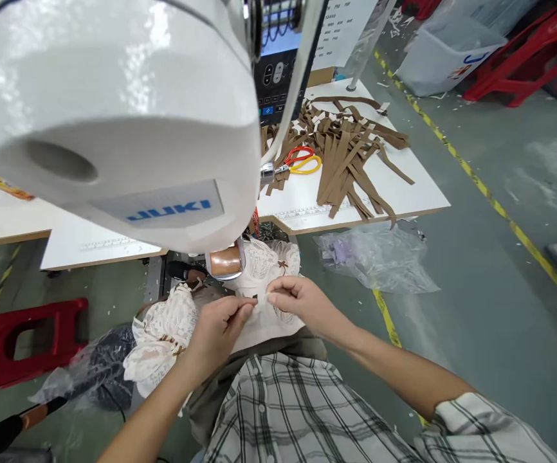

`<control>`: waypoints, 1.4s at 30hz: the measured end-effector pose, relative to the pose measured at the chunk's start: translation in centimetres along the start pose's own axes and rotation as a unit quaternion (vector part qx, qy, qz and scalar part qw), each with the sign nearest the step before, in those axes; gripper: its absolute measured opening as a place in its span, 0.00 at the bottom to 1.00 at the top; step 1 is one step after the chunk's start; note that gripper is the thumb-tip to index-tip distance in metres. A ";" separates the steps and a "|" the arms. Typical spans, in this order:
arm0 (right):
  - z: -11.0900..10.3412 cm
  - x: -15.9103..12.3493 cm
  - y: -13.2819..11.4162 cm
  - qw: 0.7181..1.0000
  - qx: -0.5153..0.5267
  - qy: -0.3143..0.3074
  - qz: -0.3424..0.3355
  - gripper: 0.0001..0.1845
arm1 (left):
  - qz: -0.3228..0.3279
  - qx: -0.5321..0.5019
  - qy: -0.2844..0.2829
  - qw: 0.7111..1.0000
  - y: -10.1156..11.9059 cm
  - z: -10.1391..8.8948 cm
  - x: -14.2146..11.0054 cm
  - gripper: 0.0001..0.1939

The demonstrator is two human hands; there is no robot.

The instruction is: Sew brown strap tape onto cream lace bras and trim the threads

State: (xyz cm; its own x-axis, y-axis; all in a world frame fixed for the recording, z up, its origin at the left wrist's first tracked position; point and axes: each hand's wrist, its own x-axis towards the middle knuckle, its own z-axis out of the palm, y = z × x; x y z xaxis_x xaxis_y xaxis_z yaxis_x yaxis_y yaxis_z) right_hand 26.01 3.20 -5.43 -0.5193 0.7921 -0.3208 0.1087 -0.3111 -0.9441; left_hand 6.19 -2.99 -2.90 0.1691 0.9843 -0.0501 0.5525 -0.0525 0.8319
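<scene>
Both hands are pinched over my lap, fingertips a short gap apart. Between thumb and forefinger of my left hand (223,321) is a small dark piece (255,297), too tiny to name. My right hand (302,302) has thumb and forefinger pressed together; a pale bit seems to be at their tips, but I cannot make it out. Beneath them a white lace bra (259,260) with a small brown bow lies across my lap, partly under the sewing machine head (172,128). More white lace bras (165,325) are heaped left of my left hand.
Brown fabric strips (341,161) lie heaped on the white table (418,193), near scissors (307,161) with red and yellow handles. Clear plastic bags (379,254) lie on the floor at right. A red stool (27,341) stands at left, a white bin (447,54) far right.
</scene>
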 end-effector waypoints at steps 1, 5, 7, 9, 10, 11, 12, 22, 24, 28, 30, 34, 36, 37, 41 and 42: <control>-0.1 0.1 0.2 0.999 0.030 0.005 0.015 0.15 | -0.005 -0.011 -0.006 1.000 0.1 -0.4 0.0 0.10; -0.4 0.0 -0.4 0.993 -0.072 -0.062 -0.069 0.12 | -0.010 0.007 -0.026 1.000 0.7 -1.9 -0.2 0.08; -0.3 -0.2 -1.2 0.962 -0.170 -0.121 -0.176 0.09 | 0.006 0.040 -0.037 0.999 1.2 -2.3 -0.3 0.06; 0.0 -0.3 -1.9 0.921 -0.238 -0.174 -0.254 0.08 | 0.026 0.071 -0.041 0.996 1.5 -2.4 -0.3 0.06; 0.1 -0.3 -2.1 0.904 -0.265 -0.191 -0.276 0.09 | 0.034 0.083 -0.039 0.995 1.6 -2.4 -0.3 0.06; 0.2 -0.2 -2.2 0.888 -0.291 -0.199 -0.295 0.10 | 0.038 0.090 -0.035 0.995 1.7 -2.5 -0.3 0.06; 0.4 -0.2 -2.3 0.873 -0.314 -0.198 -0.315 0.10 | 0.038 0.092 -0.031 0.995 1.8 -2.5 -0.3 0.06; 1.2 -0.2 -1.3 0.728 -0.496 -0.128 -0.456 0.13 | -0.016 0.148 -0.090 0.985 2.4 -3.3 0.5 0.06; 1.4 0.1 -0.6 0.723 -0.505 -0.125 -0.454 0.13 | -0.019 0.194 -0.112 0.974 2.3 -3.3 1.1 0.07; 1.7 0.5 0.0 0.794 -0.436 -0.110 -0.409 0.13 | -0.051 0.148 -0.145 0.977 1.4 -3.0 1.9 0.06; 1.8 0.3 -0.4 0.861 -0.349 -0.103 -0.354 0.14 | -0.077 0.044 -0.126 0.988 0.9 -2.4 1.8 0.04; 2.1 -0.4 -1.5 0.939 -0.205 -0.052 -0.270 0.14 | -0.111 -0.244 -0.001 0.963 0.3 -0.2 0.7 0.05; 2.2 -0.7 -1.8 0.945 -0.191 -0.034 -0.262 0.13 | -0.118 -0.285 0.053 0.950 0.3 0.7 0.0 0.08; 2.3 -0.8 -1.8 0.945 -0.194 -0.031 -0.263 0.12 | -0.119 -0.267 0.071 0.954 0.4 0.9 -0.2 0.09; 2.5 -0.9 -2.0 0.940 -0.206 -0.031 -0.270 0.10 | -0.075 -0.112 0.122 0.983 0.6 0.9 -0.7 0.09; 2.5 -0.9 -2.1 0.941 -0.204 -0.032 -0.267 0.10 | -0.059 -0.085 0.133 0.986 0.6 0.7 -0.7 0.09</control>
State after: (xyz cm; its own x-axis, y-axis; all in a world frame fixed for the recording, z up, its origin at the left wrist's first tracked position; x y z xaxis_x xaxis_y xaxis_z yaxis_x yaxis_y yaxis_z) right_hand 24.13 1.84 -2.99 -0.6401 0.7416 0.2007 0.1277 0.3603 -0.9241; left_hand 6.96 -3.82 -2.79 -0.1210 0.9923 -0.0245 0.4071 0.0722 0.9105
